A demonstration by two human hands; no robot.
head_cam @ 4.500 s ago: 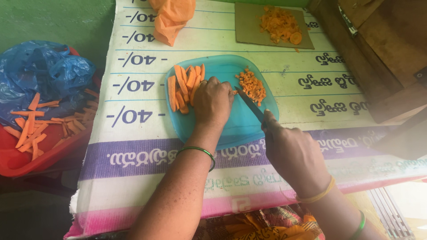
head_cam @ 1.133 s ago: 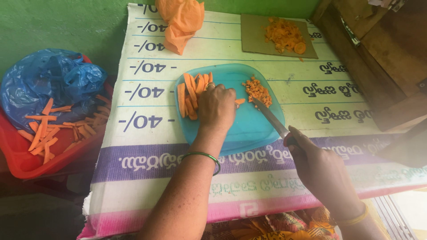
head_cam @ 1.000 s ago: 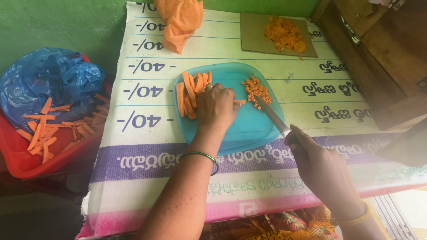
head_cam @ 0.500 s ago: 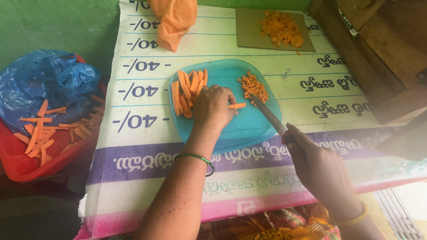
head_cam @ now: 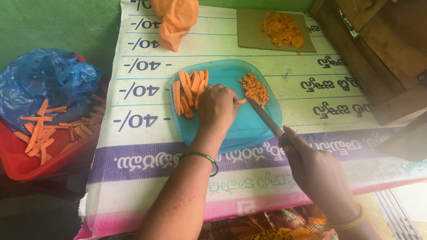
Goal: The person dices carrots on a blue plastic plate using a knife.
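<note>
While the left hand (head_cam: 216,106) is pressing down on a carrot stick (head_cam: 240,101) on the turquoise plastic plate (head_cam: 249,129), its fingers curled closed over the stick so that only the orange tip is showing past the knuckles, the right hand (head_cam: 318,171) is gripping the handle of a knife (head_cam: 266,119), fingers wrapped tight around it. The blade is slanting up and to the left, its point sitting right at the exposed end of the stick. Just beyond the blade, a heap of small diced carrot (head_cam: 254,87) is lying on the plate's far right part, and a fan of uncut carrot sticks (head_cam: 189,91) is resting on the plate's left part, touching the left hand's far side. The plate is sitting on a printed woven sack (head_cam: 147,146) that is covering the table. Farther back, a piece of cardboard (head_cam: 249,26) is carrying more carrot scraps, beside an orange plastic bag (head_cam: 175,20). Off to the left, a red tray (head_cam: 18,164) is holding carrot strips and a blue plastic bag (head_cam: 42,82).
</note>
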